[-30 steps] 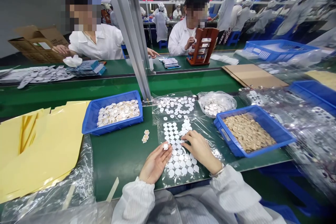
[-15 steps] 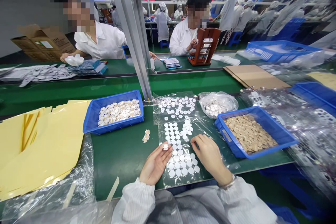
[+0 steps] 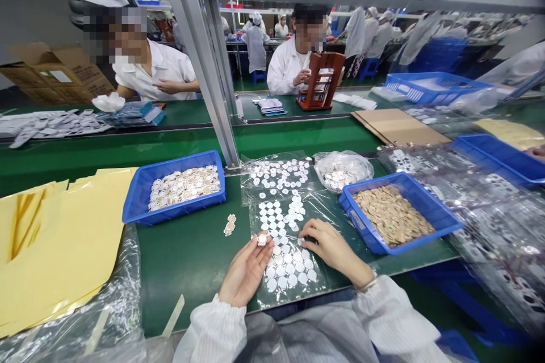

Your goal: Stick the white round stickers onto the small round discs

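My left hand [image 3: 243,272] is turned palm up, its thumb and fingertips closed on a small round disc [image 3: 262,240] with a white scalloped edge. To its right, my right hand [image 3: 331,247] points inward, thumb and fingers pinched on a small white round piece [image 3: 301,241]. Between and below both hands lies a clear plastic sheet [image 3: 317,286] bearing rows of white round pieces [image 3: 293,281]. A few pieces overlap in a loose pile [image 3: 294,210] farther up the sheet. Left of my left hand, several tan-centred discs [image 3: 230,225] lie on the green table.
A blue bin [image 3: 174,212] of white-edged discs stands left; another blue bin [image 3: 395,247] of tan wooden discs stands right. Behind are a bag of discs [image 3: 343,171] and a metal post [image 3: 204,62]. Yellow sheets [image 3: 80,238] cover the left side. Co-workers sit across the line.
My right hand has come closer to my left hand, and a white piece now shows at its fingertips. My left hand keeps its disc. The whole view has shifted slightly.
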Tool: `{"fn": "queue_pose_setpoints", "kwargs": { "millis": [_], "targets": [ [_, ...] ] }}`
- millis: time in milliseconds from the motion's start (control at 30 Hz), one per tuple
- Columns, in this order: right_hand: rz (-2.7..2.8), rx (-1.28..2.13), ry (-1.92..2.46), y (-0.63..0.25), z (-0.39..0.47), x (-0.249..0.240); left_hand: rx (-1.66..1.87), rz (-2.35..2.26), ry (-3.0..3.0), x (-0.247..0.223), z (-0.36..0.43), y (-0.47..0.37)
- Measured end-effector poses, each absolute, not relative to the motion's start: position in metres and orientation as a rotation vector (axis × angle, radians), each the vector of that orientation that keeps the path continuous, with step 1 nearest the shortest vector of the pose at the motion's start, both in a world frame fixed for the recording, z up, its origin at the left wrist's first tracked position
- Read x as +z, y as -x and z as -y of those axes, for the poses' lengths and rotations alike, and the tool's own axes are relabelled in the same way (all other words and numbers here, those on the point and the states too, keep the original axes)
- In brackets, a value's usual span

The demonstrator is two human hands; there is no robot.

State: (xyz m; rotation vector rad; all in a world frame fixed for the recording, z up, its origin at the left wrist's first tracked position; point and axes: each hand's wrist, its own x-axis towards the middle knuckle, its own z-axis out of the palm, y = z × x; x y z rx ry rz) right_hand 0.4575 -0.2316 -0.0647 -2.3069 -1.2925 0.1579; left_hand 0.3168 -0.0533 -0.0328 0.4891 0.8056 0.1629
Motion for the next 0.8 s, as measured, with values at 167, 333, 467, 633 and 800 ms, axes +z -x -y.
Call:
{"fn": "queue_pose_setpoints", "kwargs": {
  "millis": [167, 333, 467, 633, 800],
  "targets": [
    [1.318, 0.089, 2.227, -0.460, 0.233, -0.064, 0.153, -0.783, -0.487, -0.030, 0.056, -0.319],
    [1.209, -0.015, 2.052, -0.445, 0.228, -0.038, 0.160, -0.709, -0.524, -0.019, 0.060, -0.322],
    [1.198, -0.203, 1.799, -0.422, 0.214, 0.003, 0.127, -0.540, -0.599, 0.001, 0.069, -0.326],
    [1.270, -0.295, 1.767, -0.413, 0.201, 0.028, 0.102, -0.386, -0.685, 0.020, 0.077, -0.323],
    [1.285, -0.309, 1.766, -0.415, 0.202, 0.030, 0.120, -0.367, -0.721, 0.025, 0.077, -0.319]
  ]
}}
